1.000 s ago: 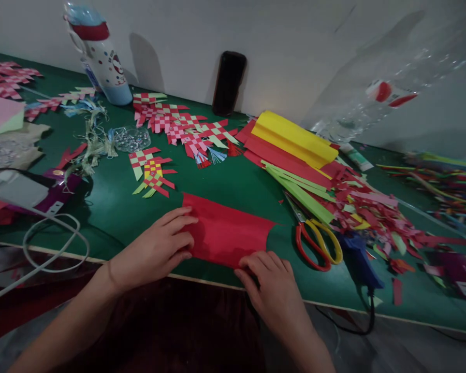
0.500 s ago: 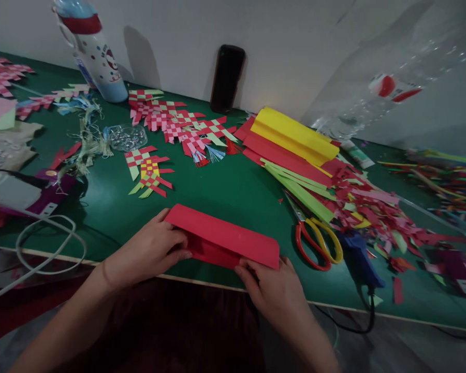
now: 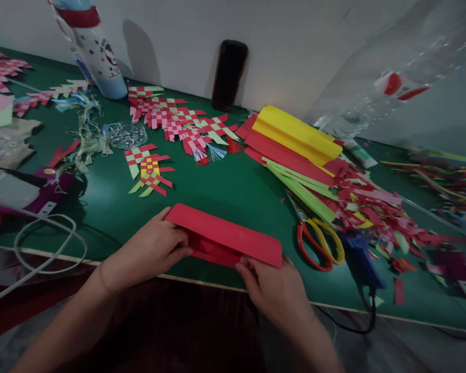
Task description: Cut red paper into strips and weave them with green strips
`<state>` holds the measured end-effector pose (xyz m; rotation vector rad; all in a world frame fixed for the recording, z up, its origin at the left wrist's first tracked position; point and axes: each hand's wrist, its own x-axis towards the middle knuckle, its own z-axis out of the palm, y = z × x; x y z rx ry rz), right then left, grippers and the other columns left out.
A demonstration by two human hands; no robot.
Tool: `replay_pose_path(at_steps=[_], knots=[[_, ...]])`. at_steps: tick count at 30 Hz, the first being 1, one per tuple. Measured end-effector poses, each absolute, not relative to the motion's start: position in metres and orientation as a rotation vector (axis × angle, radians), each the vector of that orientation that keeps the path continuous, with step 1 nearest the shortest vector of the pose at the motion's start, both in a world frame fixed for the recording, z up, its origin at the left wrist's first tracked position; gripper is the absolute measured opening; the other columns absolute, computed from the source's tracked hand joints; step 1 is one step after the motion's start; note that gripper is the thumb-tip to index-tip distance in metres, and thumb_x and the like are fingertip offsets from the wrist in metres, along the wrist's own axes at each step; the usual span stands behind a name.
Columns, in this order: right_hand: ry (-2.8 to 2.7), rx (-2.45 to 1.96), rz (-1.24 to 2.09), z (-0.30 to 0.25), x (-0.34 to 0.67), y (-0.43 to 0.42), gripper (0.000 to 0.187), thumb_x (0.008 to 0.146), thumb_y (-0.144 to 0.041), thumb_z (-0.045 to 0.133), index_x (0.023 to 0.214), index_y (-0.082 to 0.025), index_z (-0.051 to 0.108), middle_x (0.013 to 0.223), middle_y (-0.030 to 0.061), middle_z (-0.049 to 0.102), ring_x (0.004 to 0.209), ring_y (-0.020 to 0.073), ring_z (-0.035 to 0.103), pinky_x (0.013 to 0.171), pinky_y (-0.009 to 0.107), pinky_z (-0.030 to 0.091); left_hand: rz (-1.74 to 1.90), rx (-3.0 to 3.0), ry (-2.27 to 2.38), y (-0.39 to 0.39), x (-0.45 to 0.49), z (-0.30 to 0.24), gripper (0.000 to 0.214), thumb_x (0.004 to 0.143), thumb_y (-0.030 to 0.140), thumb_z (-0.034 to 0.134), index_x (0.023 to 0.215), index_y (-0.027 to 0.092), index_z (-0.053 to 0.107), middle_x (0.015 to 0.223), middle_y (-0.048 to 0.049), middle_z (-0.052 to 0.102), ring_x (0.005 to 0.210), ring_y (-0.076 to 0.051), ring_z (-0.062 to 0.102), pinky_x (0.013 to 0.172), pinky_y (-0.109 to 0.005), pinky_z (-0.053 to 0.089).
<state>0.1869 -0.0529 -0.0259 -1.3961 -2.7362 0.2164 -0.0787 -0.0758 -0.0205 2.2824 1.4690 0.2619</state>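
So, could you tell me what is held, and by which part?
Folded red paper: left hand on its left end, right hand on its near right corner.

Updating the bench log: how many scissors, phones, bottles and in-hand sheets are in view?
Scissors: 1
Phone: 1
Bottles: 2
Red sheet, in hand: 1
Total: 5
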Motion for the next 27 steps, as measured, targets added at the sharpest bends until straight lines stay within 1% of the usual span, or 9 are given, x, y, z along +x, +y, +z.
replay_pose_path(at_steps=[5, 11, 14, 17, 18, 20, 23, 27], knots=[[-2.748, -1.434, 0.178, -0.026, 0.185, -0.054, 0.016, 0.087, -0.03, 0.057, 0.076, -0.026, 0.068, 0.076, 0.0028, 0.073, 0.071, 0.0231, 0.064, 0.068, 0.035, 0.035, 0.258, 2.316, 1.476, -0.075, -0.076, -0.02, 0.031, 0.095, 0.031, 0.052, 0.068, 0.019, 0.062, 0.071, -0.0016, 0.065, 0.079, -0.021, 0.06, 0.099, -0.046, 0.038], [-2.751, -1.489, 0.192, -0.028, 0.183, -0.055, 0.017, 0.088, -0.032, 0.058, 0.076, -0.026, 0.068, 0.072, 0.0024, 0.072, 0.071, 0.0222, 0.064, 0.068, 0.035, 0.033, 0.246, 2.347, 1.498, -0.073, -0.073, -0.02, 0.027, 0.093, 0.027, 0.055, 0.069, 0.019, 0.064, 0.073, -0.0031, 0.066, 0.08, -0.023, 0.061, 0.096, -0.047, 0.041], [-2.762, -1.522, 0.206, -0.025, 0.182, -0.054, 0.017, 0.088, -0.033, 0.058, 0.077, -0.025, 0.069, 0.076, 0.0028, 0.073, 0.073, 0.0219, 0.064, 0.068, 0.034, 0.032, 0.226, 2.332, 1.521, -0.073, -0.073, -0.021, 0.022, 0.091, 0.025, 0.058, 0.071, 0.018, 0.064, 0.077, -0.0037, 0.066, 0.082, -0.024, 0.061, 0.089, -0.045, 0.044], [-2.797, -1.583, 0.267, -0.021, 0.181, -0.054, 0.018, 0.09, -0.032, 0.056, 0.078, -0.025, 0.067, 0.073, 0.0019, 0.072, 0.072, 0.0204, 0.062, 0.067, 0.033, 0.029, 0.227, 2.337, 1.547, -0.073, -0.07, -0.018, 0.011, 0.089, 0.02, 0.059, 0.081, 0.018, 0.066, 0.089, -0.0063, 0.068, 0.089, -0.025, 0.061, 0.081, -0.04, 0.047], [-2.809, -1.605, 0.292, -0.019, 0.18, -0.054, 0.019, 0.091, -0.032, 0.055, 0.078, -0.025, 0.067, 0.072, 0.0016, 0.071, 0.071, 0.02, 0.062, 0.066, 0.032, 0.028, 0.223, 2.346, 1.55, -0.073, -0.068, -0.016, 0.01, 0.089, 0.019, 0.058, 0.085, 0.018, 0.067, 0.092, -0.0069, 0.068, 0.089, -0.025, 0.062, 0.08, -0.039, 0.047], [-2.825, -1.628, 0.326, -0.017, 0.179, -0.054, 0.02, 0.091, -0.032, 0.055, 0.076, -0.025, 0.066, 0.069, 0.0015, 0.07, 0.07, 0.0199, 0.061, 0.064, 0.032, 0.026, 0.198, 2.362, 1.531, -0.074, -0.061, -0.013, 0.011, 0.09, 0.02, 0.057, 0.088, 0.018, 0.068, 0.093, -0.0071, 0.068, 0.088, -0.025, 0.062, 0.078, -0.038, 0.047], [-2.806, -1.601, 0.325, -0.018, 0.179, -0.053, 0.02, 0.092, -0.032, 0.054, 0.077, -0.025, 0.066, 0.073, 0.0025, 0.07, 0.076, 0.0213, 0.062, 0.066, 0.033, 0.027, 0.155, 2.368, 1.458, -0.072, -0.047, -0.01, 0.011, 0.09, 0.027, 0.061, 0.088, 0.019, 0.068, 0.092, -0.0066, 0.069, 0.086, -0.025, 0.064, 0.077, -0.037, 0.047], [-2.791, -1.59, 0.342, -0.02, 0.18, -0.052, 0.017, 0.091, -0.031, 0.054, 0.079, -0.023, 0.064, 0.077, 0.0035, 0.07, 0.075, 0.0202, 0.06, 0.067, 0.032, 0.028, 0.119, 2.393, 1.421, -0.067, -0.034, -0.013, 0.01, 0.088, 0.027, 0.064, 0.088, 0.018, 0.068, 0.093, -0.0069, 0.067, 0.088, -0.025, 0.063, 0.079, -0.039, 0.047]])
